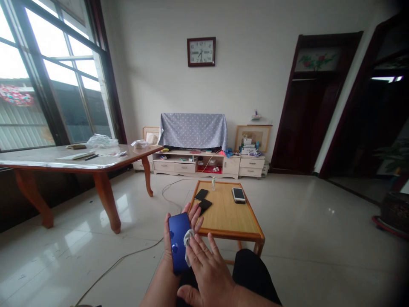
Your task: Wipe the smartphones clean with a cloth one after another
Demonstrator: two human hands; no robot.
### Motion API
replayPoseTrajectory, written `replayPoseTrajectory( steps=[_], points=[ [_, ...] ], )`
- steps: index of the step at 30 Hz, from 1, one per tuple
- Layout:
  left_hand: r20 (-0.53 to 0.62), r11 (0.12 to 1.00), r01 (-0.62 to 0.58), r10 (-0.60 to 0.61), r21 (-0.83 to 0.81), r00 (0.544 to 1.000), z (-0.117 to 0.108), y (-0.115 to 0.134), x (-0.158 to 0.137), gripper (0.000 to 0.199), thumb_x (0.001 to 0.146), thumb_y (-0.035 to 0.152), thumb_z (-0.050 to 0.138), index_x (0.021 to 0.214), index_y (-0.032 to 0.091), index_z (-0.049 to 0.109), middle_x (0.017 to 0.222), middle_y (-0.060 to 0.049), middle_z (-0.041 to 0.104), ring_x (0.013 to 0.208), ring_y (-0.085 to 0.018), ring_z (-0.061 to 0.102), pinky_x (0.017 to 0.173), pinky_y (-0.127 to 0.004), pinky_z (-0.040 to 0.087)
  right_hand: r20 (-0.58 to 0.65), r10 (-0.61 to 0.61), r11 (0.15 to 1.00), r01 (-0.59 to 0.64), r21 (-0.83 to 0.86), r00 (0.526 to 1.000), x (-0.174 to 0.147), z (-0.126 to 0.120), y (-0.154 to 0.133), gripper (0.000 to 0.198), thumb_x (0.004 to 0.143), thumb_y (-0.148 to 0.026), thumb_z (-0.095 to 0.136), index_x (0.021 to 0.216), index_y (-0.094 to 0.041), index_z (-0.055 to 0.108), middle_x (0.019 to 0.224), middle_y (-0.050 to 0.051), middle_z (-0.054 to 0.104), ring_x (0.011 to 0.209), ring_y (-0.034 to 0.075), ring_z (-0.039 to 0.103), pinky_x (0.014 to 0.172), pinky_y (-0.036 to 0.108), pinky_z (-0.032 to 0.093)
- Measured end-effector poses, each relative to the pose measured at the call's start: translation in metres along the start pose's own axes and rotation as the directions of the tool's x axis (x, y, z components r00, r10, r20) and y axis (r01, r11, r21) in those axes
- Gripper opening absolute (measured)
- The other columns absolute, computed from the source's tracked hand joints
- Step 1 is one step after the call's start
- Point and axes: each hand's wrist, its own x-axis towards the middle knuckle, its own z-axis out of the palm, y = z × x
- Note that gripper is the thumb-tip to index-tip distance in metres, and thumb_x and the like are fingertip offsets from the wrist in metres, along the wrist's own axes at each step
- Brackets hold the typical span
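Note:
A blue-backed smartphone (178, 238) lies tilted in my left hand (167, 245), whose thumb is along its left edge and whose fingers spread out past its right side. Over the phone's right edge, my right hand (207, 264) presses a crumpled greyish-white cloth (188, 237) under its fingertips, with the fingers fairly straight and the thumb apart. Just beyond my hands, two dark phones rest on the low wooden table: one flat phone (201, 195) and another black phone (205, 206) nearer. A small clear bottle (213, 184) stands at the table's far edge.
On the right of the low table (226, 217) lies a white-faced phone (238, 195) atop a dark one. A larger table (128, 158) with plastic bags stands left. A cable (128, 255) crosses the tiled floor. Beyond are a white cabinet (230, 165) and a cloth-covered screen (193, 130).

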Motion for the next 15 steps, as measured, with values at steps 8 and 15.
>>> replayPoseTrajectory(
  steps=[8, 15],
  points=[
    [-0.166, 0.991, -0.117, 0.105, -0.063, 0.981, -0.008, 0.001, 0.005, 0.067, 0.095, 0.067, 0.030, 0.137, 0.021, 0.055, 0.163, -0.013, 0.034, 0.155, -0.028, 0.017, 0.127, -0.050, 0.010, 0.042, -0.120, 0.992, 0.118, 0.050, 0.992, -0.009, 0.011, -0.012, 0.085, 0.096, -0.069, 0.045, 0.157, -0.012, 0.031, 0.160, 0.015, 0.033, 0.150, 0.031, 0.028, 0.124, 0.057, 0.015],
    [-0.202, 0.981, -0.172, 0.150, -0.095, 0.968, -0.007, 0.012, 0.006, 0.062, 0.095, 0.063, 0.035, 0.132, 0.020, 0.059, 0.163, -0.012, 0.034, 0.154, -0.028, 0.019, 0.126, -0.051, 0.014, 0.072, -0.040, 0.996, 0.035, 0.078, 0.997, -0.006, 0.006, -0.011, 0.086, 0.097, -0.067, 0.047, 0.159, -0.012, 0.025, 0.162, 0.016, 0.028, 0.150, 0.033, 0.027, 0.123, 0.058, 0.021]
  ],
)
